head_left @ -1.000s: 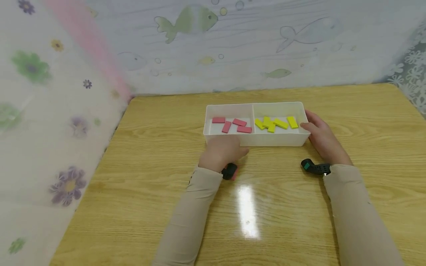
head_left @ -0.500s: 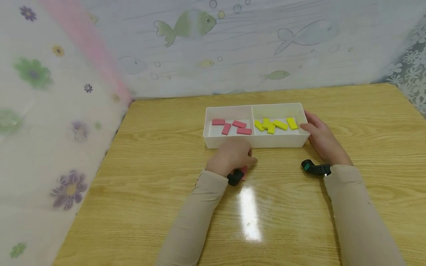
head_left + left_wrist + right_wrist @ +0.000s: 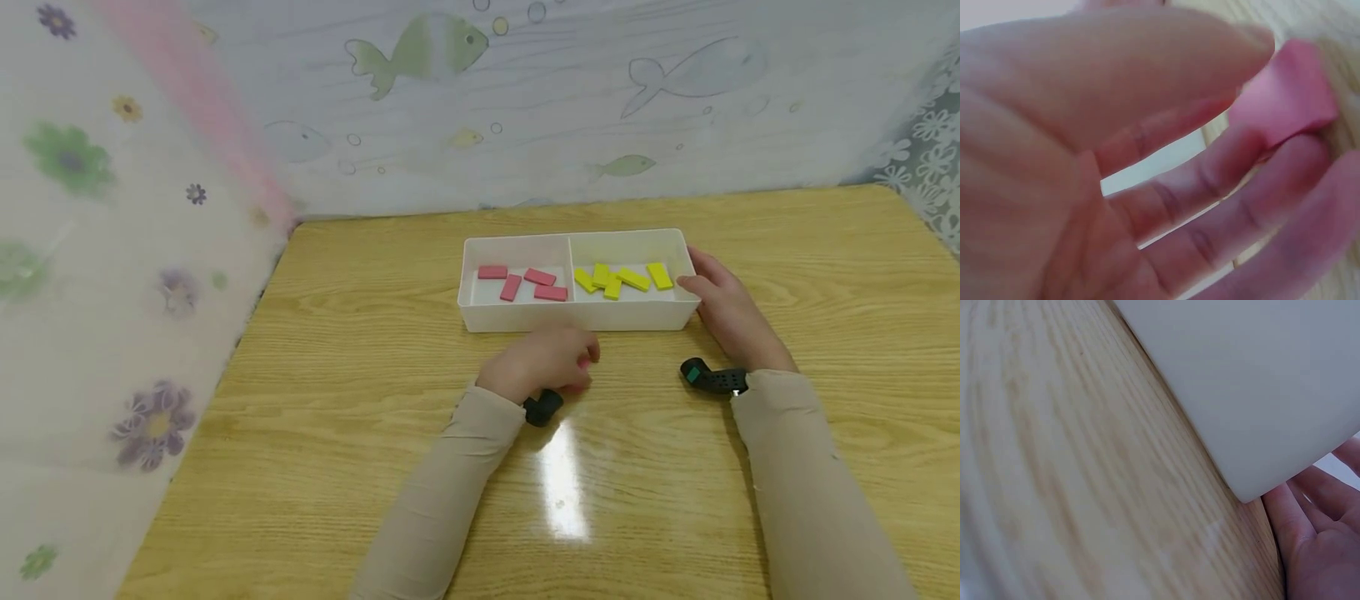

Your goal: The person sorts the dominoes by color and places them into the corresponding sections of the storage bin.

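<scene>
A white two-compartment box stands on the wooden table. Several pink blocks lie in its left compartment, and several yellow blocks in its right one. In front of the box, the left hand pinches another pink block between thumb and fingertips; the head view shows only a sliver of it. At the box's right end the right hand holds the wall, thumb at the rim and fingers outside. The right wrist view shows that hand's fingers against the box's outer side.
The wooden table backs onto a wall painted with fish, and a flowered wall borders it on the left. Each wrist wears a black strapped camera. A bright light reflection lies on the tabletop.
The left hand has moved to the right along the front of the box, and pink now shows between its fingers. The right hand and the box have stayed in place.
</scene>
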{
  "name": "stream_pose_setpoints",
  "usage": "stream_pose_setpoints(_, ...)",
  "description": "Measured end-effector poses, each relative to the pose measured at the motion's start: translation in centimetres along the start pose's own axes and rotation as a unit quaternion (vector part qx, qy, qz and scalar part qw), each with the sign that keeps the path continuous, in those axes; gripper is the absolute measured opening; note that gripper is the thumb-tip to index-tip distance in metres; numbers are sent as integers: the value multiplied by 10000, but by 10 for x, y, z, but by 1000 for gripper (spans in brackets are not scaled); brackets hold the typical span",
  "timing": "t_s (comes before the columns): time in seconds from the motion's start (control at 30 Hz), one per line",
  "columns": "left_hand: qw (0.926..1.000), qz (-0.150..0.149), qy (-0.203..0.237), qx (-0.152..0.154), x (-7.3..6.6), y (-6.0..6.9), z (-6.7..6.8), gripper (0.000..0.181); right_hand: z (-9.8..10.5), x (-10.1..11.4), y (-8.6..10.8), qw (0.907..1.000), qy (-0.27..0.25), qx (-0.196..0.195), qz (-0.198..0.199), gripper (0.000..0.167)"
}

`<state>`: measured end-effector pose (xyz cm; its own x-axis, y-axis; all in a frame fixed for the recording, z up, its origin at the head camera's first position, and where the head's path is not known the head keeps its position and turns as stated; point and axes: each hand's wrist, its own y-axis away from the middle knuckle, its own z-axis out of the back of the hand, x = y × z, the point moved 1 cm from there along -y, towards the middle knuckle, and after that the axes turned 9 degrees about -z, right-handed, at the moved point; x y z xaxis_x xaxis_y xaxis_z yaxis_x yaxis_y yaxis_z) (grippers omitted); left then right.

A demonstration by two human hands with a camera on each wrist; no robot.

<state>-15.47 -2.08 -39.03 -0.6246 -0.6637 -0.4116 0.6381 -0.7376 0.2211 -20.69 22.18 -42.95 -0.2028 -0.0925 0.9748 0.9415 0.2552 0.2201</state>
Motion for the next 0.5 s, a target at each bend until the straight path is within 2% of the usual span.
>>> stream_pose_setpoints(0.1, 9994, -109, -318, -35, -2, -2, -2, 25, 0, 1, 1, 10000, -20, -3, 6, 58)
stream_pose_setpoints(0.2, 9992, -60, -388, -19, -4, -4, -4, 25, 0, 1, 1, 10000, -3, -29, -7, 58)
stream_pose_setpoints(0.33, 9996, 47, -282, -75, -6, -3, -5, 27, 0, 1, 1, 10000, 13, -39, -18, 58)
stream_pose_setpoints(0.5, 9998, 36, -114, -133, -8, 0, -5, 27, 0, 1, 0, 10000, -22, -12, 42, 57)
